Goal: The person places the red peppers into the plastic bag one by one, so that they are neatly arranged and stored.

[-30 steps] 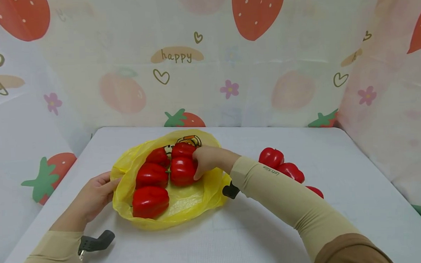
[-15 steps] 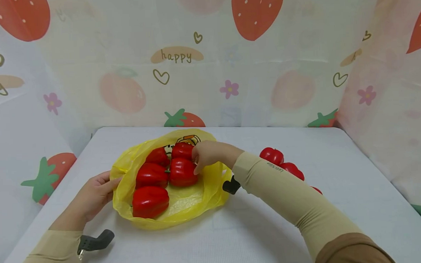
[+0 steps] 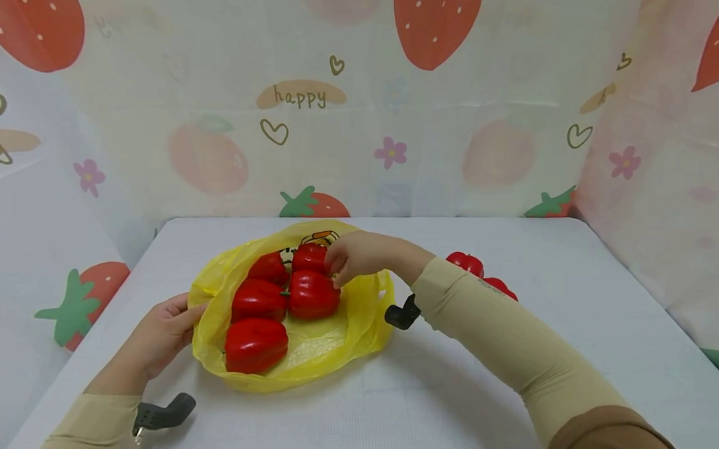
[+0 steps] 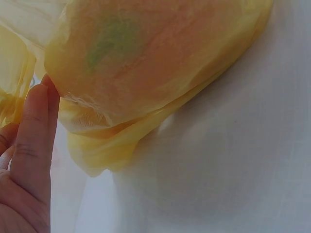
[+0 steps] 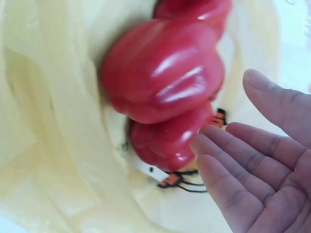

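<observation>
A yellow plastic bag (image 3: 334, 363) lies open on the table, with several red bell peppers (image 3: 257, 345) inside. At its left rim, my left hand (image 3: 164, 334) pinches the thin plastic between thumb and fingers. In the left wrist view, a pepper's red side and green stem show through the bag wall beside my left fingers (image 4: 31, 126). My right hand (image 3: 366, 254) is over the bag's far right part, beside a bell pepper (image 3: 313, 294). The right wrist view shows that hand spread and holding nothing, its fingertips close to a smaller-looking pepper (image 5: 170, 138).
To the right of the bag, two more red bell peppers (image 3: 464, 263) show on the white table (image 3: 576, 289), partly behind my right forearm. A black wrist-camera mount (image 3: 402, 313) sticks out under the right wrist. Printed cloth walls (image 3: 427, 129) stand behind and at both sides.
My right hand has drawn back slightly to the right and up, off the pepper it was placing in the bag. My left hand stays on the rim. The forearm now hides a third outside pepper.
</observation>
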Tool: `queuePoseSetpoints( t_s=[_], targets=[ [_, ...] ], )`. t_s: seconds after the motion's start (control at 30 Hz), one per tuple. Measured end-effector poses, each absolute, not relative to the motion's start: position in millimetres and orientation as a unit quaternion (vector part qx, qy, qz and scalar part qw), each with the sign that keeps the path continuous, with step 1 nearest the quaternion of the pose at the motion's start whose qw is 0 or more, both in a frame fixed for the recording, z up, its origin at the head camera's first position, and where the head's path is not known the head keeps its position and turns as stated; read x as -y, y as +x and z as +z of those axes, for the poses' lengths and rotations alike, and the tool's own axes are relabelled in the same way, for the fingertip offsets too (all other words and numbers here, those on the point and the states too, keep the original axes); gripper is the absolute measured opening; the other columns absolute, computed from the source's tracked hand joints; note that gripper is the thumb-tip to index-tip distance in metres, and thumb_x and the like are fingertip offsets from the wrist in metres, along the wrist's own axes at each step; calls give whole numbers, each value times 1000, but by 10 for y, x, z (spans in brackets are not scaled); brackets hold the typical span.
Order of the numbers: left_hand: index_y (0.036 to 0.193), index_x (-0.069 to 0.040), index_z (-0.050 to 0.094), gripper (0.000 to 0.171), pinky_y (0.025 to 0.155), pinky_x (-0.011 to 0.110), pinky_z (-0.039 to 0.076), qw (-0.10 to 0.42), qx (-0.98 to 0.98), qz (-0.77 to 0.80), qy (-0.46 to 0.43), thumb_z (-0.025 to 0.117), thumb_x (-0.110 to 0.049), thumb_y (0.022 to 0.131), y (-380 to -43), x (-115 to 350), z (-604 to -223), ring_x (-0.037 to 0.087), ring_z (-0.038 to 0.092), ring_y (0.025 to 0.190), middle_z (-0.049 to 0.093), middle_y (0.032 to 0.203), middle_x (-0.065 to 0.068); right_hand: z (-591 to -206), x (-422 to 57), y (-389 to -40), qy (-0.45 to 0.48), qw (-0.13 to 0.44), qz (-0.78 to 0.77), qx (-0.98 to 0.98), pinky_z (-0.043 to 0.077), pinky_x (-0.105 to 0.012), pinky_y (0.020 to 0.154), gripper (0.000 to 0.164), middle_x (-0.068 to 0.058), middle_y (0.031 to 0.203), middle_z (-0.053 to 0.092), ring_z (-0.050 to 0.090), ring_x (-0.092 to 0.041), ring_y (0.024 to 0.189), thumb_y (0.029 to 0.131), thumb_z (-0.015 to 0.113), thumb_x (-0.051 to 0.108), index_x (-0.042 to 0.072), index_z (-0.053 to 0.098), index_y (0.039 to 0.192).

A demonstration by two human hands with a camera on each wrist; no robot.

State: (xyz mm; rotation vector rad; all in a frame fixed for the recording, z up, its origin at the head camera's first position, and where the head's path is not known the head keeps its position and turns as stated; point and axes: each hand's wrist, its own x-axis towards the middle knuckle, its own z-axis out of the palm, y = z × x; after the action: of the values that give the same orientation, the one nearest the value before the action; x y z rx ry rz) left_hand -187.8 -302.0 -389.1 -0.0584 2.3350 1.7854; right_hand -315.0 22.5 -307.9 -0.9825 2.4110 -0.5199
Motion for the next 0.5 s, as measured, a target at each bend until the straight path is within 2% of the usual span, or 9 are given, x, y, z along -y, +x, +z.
queuePoseSetpoints(
  t_s=[0.5],
  targets=[
    [135,-2,39,65,82,23,50,102,-792,602,-17,51,-46,89,-1872,3008,-3882,10,56,96,58,109,-8,-2805,-766,-3213,-290,234,-317,-872,48,-31,88,47,-7,115,61,58,-14,102,81,70,19,8,54,123]
  ],
)
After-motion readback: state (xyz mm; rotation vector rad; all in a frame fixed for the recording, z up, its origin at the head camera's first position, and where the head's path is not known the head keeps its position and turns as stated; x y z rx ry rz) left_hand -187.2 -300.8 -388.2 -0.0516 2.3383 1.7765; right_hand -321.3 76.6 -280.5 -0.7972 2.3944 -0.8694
